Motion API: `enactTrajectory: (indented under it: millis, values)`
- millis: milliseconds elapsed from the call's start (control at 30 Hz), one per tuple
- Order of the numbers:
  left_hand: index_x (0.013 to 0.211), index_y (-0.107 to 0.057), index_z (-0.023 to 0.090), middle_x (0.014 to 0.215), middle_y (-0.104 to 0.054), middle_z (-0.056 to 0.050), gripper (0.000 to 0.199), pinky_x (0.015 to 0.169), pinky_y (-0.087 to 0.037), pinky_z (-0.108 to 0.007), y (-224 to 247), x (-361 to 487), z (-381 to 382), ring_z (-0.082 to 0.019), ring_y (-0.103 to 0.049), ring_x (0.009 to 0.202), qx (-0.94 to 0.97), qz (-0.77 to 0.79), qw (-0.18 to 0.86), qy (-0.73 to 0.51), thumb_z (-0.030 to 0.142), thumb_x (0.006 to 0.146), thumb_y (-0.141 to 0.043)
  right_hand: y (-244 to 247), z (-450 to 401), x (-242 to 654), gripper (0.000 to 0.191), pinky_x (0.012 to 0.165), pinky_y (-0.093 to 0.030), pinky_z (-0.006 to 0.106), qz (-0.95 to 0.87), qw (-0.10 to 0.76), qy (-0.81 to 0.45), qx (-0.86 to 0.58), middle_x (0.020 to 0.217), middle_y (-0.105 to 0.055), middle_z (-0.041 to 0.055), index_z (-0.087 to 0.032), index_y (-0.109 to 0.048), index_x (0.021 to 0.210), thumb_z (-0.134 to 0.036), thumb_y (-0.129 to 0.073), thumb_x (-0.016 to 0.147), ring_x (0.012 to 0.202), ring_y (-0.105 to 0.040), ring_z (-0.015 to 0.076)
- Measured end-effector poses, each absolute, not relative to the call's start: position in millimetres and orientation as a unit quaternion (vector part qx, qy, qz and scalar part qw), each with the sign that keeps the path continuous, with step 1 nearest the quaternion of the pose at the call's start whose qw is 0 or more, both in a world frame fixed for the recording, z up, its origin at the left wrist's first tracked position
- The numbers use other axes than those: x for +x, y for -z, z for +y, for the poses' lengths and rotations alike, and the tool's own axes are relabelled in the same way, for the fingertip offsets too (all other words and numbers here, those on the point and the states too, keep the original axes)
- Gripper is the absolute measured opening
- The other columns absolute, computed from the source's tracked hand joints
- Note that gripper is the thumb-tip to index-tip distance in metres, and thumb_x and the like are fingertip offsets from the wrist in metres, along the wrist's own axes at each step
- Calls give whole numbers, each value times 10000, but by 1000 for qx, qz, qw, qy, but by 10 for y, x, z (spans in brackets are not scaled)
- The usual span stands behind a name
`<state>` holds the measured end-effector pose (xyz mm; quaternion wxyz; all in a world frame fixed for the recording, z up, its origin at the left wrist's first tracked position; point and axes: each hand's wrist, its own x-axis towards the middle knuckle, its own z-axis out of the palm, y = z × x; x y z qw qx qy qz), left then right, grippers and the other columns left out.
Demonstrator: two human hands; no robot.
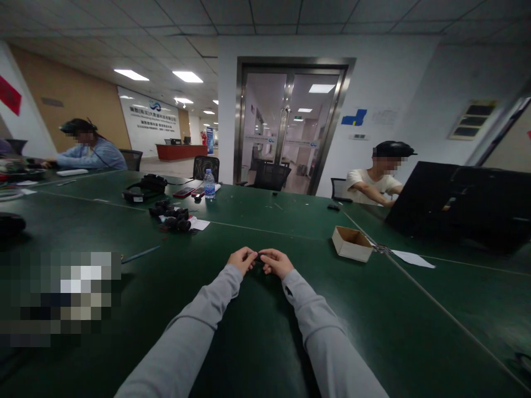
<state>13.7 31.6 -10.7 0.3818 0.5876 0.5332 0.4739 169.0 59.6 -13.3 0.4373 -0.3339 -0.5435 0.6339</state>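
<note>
Both arms, in grey sleeves, reach forward over the dark green table (257, 326). My left hand (243, 260) and my right hand (277, 262) meet at the middle, slightly above the tabletop. Between their fingertips is a small dark object (259, 257), pinched from both sides. Its kind cannot be made out, since the fingers cover most of it. The fingers of each hand are curled and closed on it.
To the right stands an open cardboard box (352, 246) beside a white paper (412, 258). Black camera-like devices (172, 215), a water bottle (209, 185) and a black headset (145, 188) are farther left. Two people sit beyond, one near black monitors (460, 204).
</note>
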Motion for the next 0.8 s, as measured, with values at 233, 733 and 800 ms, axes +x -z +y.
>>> enactTrajectory:
  millis: [233, 733, 800]
  values:
    - [985, -515, 161, 657, -571, -4, 380, 394, -406, -169, 78, -4, 261, -71, -522, 424, 587, 535, 376, -478, 457, 815, -347, 137, 670, 1411, 371, 372, -466, 185, -498, 459, -652, -341, 534, -576, -6, -123, -604, 813, -303, -774, 537, 408, -536, 96]
    - [1015, -489, 182, 627, -549, 22, 290, 374, -375, -153, 41, -2, 257, -64, -499, 418, 620, 527, 332, -477, 356, 806, -388, 118, 549, 1369, 322, 442, -501, 210, -424, 516, -665, -335, 569, -587, 14, -138, -612, 832, -284, -759, 585, 465, -565, 116]
    - [1006, -480, 184, 627, -557, 23, 290, 369, -374, -154, 54, -29, 286, -67, -504, 411, 613, 523, 347, -480, 374, 800, -403, 98, 528, 1322, 340, 421, -498, 222, -408, 521, -664, -348, 581, -596, 26, -138, -611, 850, -305, -758, 592, 466, -572, 133]
